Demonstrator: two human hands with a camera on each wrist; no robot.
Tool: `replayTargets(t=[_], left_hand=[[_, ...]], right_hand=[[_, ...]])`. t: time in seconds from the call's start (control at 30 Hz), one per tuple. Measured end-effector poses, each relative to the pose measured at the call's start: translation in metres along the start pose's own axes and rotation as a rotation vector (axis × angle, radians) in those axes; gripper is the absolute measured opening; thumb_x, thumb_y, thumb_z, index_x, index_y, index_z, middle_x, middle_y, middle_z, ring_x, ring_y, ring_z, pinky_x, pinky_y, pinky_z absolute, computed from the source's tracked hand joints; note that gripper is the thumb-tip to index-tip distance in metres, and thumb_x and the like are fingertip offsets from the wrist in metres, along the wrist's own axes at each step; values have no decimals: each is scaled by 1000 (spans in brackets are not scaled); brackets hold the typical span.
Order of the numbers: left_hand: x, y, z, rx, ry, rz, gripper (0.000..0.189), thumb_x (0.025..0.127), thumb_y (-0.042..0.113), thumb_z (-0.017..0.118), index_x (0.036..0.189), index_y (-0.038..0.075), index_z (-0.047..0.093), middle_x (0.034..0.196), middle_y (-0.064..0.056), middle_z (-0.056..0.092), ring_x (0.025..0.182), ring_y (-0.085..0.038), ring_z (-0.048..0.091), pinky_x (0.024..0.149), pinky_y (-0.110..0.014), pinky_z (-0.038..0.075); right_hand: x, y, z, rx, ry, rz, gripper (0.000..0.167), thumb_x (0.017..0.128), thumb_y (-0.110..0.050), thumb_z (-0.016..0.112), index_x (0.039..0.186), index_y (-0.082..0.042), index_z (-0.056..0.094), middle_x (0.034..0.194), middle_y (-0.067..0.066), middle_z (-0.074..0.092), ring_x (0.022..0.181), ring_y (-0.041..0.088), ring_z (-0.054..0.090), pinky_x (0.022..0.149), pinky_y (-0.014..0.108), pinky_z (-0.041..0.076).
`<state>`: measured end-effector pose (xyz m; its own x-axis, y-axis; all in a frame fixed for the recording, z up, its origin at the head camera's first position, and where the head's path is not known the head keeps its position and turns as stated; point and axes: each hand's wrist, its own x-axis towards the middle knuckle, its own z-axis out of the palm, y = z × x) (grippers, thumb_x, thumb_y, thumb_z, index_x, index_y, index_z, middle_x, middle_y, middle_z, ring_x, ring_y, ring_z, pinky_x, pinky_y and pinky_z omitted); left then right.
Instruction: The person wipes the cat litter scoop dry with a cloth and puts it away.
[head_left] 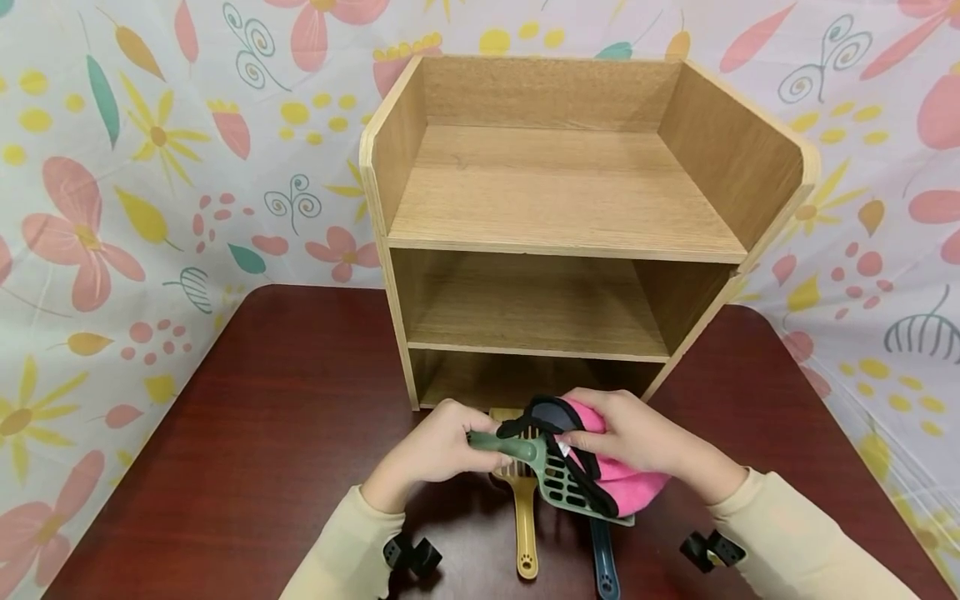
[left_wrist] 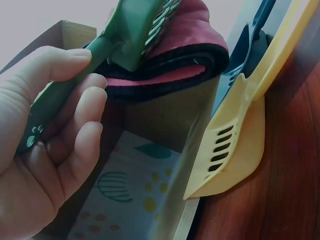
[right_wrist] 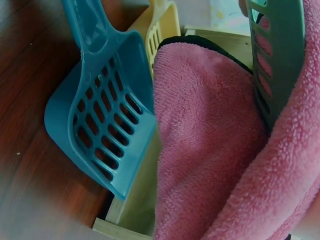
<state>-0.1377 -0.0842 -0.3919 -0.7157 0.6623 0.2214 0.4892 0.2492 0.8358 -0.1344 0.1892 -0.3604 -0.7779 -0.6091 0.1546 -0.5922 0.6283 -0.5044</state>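
Observation:
My left hand (head_left: 457, 446) grips the handle of a green slotted litter scoop (head_left: 558, 483), its thumb and fingers curled round it in the left wrist view. A pink cloth with black edging (head_left: 637, 490) is in my right hand (head_left: 630, 433), bunched against the scoop's slotted head. Below them on the table lie a yellow litter scoop (head_left: 525, 525) and a blue litter scoop (right_wrist: 107, 115), side by side, handles toward me. Their heads lie at the front of the shelf's bottom edge. The cloth hides part of the green scoop's head and some right-hand fingers.
A wooden shelf unit (head_left: 555, 192) with an open top and two lower compartments stands at the back of the dark red table (head_left: 225, 467). A flower-patterned sheet (head_left: 187, 167) hangs behind it and along both sides.

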Motion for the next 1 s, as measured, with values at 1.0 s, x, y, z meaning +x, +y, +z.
replayTargets(t=[1.0], left_hand=[[-1,2,-13,-21,59,-33,21,75,10,76,97,9,76,87,-5,74,63,0,54,54,-16,46]], right_hand=[[-18,4,-24,7,80,92,24,82,-25,73,103,-29,62,73,-18,57,67,0,51,59,19,43]])
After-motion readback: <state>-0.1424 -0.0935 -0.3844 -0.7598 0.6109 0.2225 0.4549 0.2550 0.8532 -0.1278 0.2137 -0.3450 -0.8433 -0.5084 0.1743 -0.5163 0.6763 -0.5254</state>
